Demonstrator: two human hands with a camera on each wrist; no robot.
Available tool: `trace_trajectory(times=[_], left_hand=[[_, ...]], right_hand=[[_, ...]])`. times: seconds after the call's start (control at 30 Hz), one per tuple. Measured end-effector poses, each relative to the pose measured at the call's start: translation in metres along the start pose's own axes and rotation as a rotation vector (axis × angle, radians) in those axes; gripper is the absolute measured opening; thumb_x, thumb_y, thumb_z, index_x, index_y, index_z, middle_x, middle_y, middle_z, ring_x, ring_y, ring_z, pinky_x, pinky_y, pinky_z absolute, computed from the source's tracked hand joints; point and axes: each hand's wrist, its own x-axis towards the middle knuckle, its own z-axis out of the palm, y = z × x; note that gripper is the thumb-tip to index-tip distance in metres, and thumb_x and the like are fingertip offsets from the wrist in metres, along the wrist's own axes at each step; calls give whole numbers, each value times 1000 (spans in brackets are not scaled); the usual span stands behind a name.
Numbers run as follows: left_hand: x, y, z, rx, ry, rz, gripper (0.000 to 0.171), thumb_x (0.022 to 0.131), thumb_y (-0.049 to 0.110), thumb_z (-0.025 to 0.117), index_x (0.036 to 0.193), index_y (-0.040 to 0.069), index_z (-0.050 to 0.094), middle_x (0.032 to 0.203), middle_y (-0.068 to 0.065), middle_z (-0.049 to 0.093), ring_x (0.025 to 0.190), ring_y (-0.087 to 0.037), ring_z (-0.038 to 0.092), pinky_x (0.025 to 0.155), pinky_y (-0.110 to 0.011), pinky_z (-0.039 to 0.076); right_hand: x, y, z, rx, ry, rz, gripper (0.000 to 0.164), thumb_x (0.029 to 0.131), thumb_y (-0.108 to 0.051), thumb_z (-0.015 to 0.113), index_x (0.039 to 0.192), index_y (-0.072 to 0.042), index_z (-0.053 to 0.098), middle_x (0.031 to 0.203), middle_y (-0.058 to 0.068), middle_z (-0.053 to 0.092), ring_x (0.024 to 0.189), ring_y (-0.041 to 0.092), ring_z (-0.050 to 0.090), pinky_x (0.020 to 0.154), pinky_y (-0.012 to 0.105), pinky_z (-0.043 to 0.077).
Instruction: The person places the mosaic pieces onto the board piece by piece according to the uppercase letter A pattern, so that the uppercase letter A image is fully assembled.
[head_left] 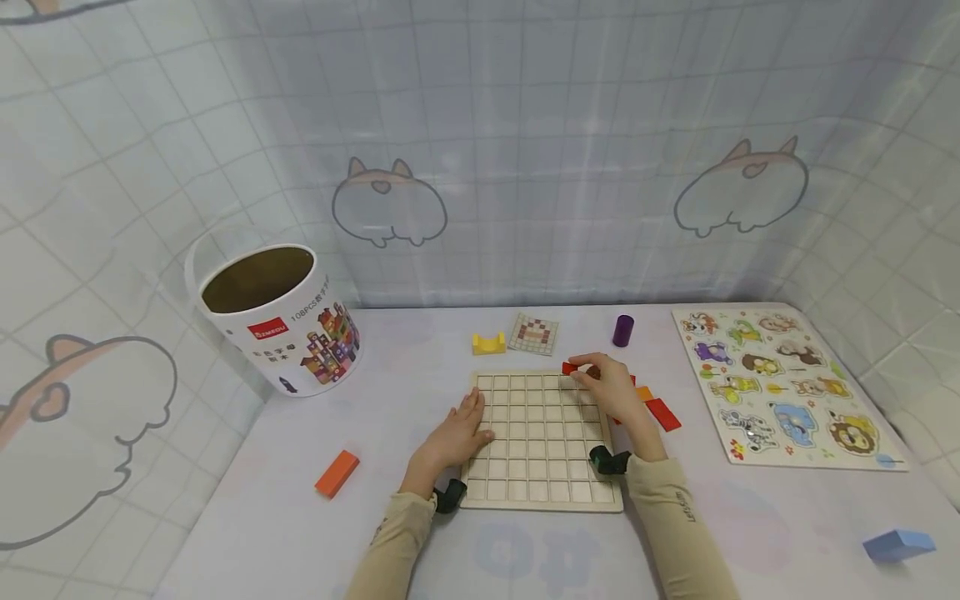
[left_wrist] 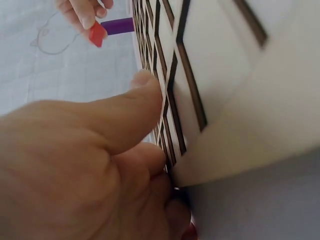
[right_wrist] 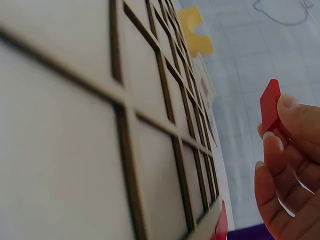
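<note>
A pale wooden grid board (head_left: 540, 506) lies flat on the table in front of me. My left hand (head_left: 457, 432) rests along its left edge, with the thumb (left_wrist: 142, 107) over the grid. Above the board's far right corner, my right hand (head_left: 617, 392) pinches a small red square tile (right_wrist: 270, 106) between thumb and fingertips. The same tile shows beyond the grid in the left wrist view. Partly hidden behind the right forearm are an orange piece (head_left: 643, 393) and a red block (head_left: 663, 414).
Behind the board are a yellow arched block (head_left: 488, 343), a small pattern card (head_left: 534, 333) and a purple cylinder (head_left: 623, 331). A white bucket (head_left: 300, 354) and an orange block (head_left: 337, 474) stand left. To the right are an animal puzzle board (head_left: 813, 458) and a blue block (head_left: 897, 546).
</note>
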Motion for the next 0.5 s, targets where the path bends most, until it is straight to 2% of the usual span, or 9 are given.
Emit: trace_trajectory(times=[0.2,0.5], left_hand=[[0,0,1,21,12,-10,76,98,31,53,152,-7,16,162,-23,6,150,-37,11,121,-53,16],[0,0,2,11,13,-18,76,97,31,55,152,-6,17,162,-21,7,151,-36,10,121,-52,15]], right_hand=[[3,-6,11,1,-22,-12,28,93,-15,64,120,-6,68,96,14,67,66,14,49,57,24,40],[15,-7,34,35,-73,-16,26,92,-17,66,117,-9,69,107,12,69,83,19,64,68,26,49]])
